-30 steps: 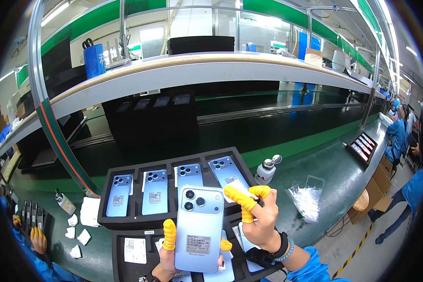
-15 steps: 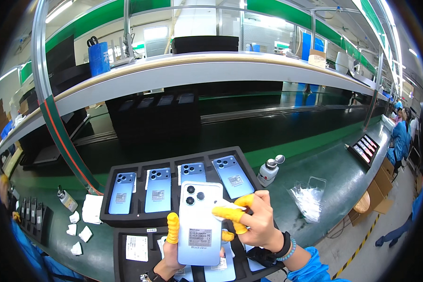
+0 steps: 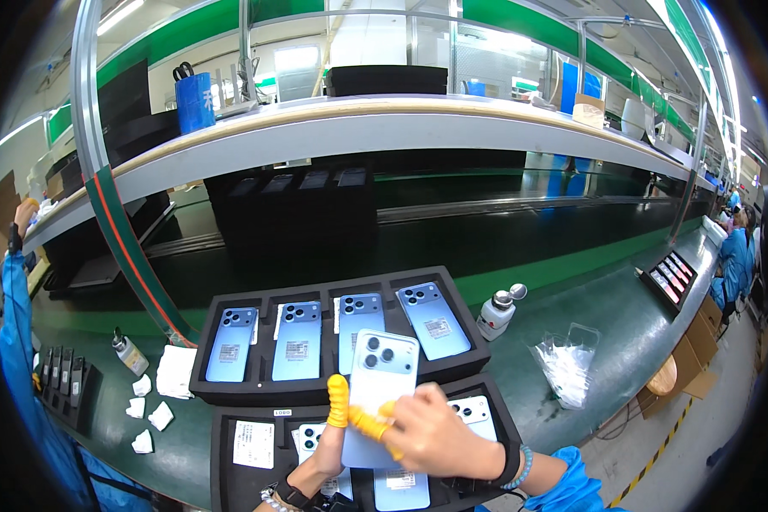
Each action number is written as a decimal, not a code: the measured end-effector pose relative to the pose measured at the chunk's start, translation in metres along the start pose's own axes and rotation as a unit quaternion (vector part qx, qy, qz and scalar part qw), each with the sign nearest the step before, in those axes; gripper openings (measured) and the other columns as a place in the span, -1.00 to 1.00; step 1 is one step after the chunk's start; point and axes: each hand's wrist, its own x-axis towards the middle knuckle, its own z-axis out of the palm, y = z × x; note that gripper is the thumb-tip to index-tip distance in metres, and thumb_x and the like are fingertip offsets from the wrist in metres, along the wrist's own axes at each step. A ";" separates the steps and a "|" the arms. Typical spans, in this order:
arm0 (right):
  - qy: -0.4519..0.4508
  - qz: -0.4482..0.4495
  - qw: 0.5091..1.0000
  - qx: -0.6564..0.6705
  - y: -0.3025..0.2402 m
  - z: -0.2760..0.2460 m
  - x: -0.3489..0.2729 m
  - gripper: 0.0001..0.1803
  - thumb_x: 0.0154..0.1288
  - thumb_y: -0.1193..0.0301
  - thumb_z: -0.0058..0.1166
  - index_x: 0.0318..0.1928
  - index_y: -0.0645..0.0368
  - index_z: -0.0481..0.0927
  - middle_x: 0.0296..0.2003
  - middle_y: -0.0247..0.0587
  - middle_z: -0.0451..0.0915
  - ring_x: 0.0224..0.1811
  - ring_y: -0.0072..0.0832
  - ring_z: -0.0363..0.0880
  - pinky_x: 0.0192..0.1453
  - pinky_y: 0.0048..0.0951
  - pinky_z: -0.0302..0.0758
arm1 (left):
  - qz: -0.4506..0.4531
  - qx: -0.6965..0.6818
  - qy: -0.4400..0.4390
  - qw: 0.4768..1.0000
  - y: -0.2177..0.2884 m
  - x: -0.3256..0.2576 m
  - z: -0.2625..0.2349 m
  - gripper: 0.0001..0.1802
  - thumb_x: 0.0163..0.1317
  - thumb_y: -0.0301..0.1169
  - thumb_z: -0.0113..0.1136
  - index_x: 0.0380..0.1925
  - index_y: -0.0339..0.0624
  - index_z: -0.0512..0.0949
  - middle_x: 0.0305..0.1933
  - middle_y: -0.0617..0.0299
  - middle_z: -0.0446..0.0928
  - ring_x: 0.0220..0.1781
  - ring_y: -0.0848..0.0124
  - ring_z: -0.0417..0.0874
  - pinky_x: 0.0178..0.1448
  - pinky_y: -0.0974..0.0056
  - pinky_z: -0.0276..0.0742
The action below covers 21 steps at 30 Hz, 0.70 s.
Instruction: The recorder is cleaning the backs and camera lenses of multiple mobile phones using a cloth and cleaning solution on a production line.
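My left hand [image 3: 329,450], yellow finger cots on it, holds up a light blue smartphone [image 3: 382,363] with its camera side toward me. Bent across the lower part of that back is my right hand [image 3: 444,437], also in yellow cots. Its fingers are closed and a little blurred; the white wipe pinched there in the earlier frame is now hidden behind them. Beneath both hands lies a black foam tray [image 3: 229,482] with more phones [image 3: 403,490] and a white label card [image 3: 253,445]. Behind it, a second black tray [image 3: 256,392] carries several blue phones [image 3: 296,346] in slots.
Left of the trays are folded white cloths [image 3: 176,372], crumpled wipes [image 3: 160,416] and a small bottle [image 3: 130,354]. To the right stand a white pump bottle [image 3: 496,314] and a clear bag [image 3: 565,371]. A co-worker's blue sleeve [image 3: 15,299] reaches up at far left.
My right hand has moved down over the phone's lower back, covering its label. The phone sits tilted slightly. The view has shifted, and a co-worker's arm is now raised at far left.
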 end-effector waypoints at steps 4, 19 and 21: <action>-0.048 -0.062 0.997 0.001 -0.026 0.006 -0.001 -0.84 0.02 0.44 0.14 -0.33 0.20 0.59 -0.45 -0.27 0.41 -0.30 -0.46 0.44 -0.13 -0.34 0.29 | 0.035 -0.094 0.020 0.995 0.010 0.003 0.002 -0.18 0.25 0.19 -0.56 0.29 -0.22 0.07 0.24 -0.08 0.28 0.21 0.10 0.40 0.28 0.04 0.30; 0.013 0.012 0.998 -0.052 -0.006 0.002 0.002 -0.60 -0.03 0.45 0.10 -0.08 0.14 0.60 -0.48 -0.36 0.38 -0.35 -0.48 0.38 -0.15 -0.31 0.21 | 0.066 -0.016 0.071 0.995 -0.003 0.005 -0.001 -0.17 0.26 0.26 -0.51 0.29 -0.17 0.05 0.19 -0.07 0.33 0.15 0.07 0.45 0.17 0.10 0.43; -0.037 -0.028 0.999 -0.018 -0.029 0.006 -0.002 -0.74 0.00 0.42 0.13 -0.22 0.12 0.62 -0.45 -0.37 0.40 -0.29 -0.52 0.42 -0.09 -0.30 0.27 | 0.067 -0.098 0.001 0.993 0.008 0.008 -0.004 -0.16 0.26 0.26 -0.51 0.29 -0.19 0.06 0.18 -0.14 0.32 0.15 0.07 0.45 0.16 0.11 0.43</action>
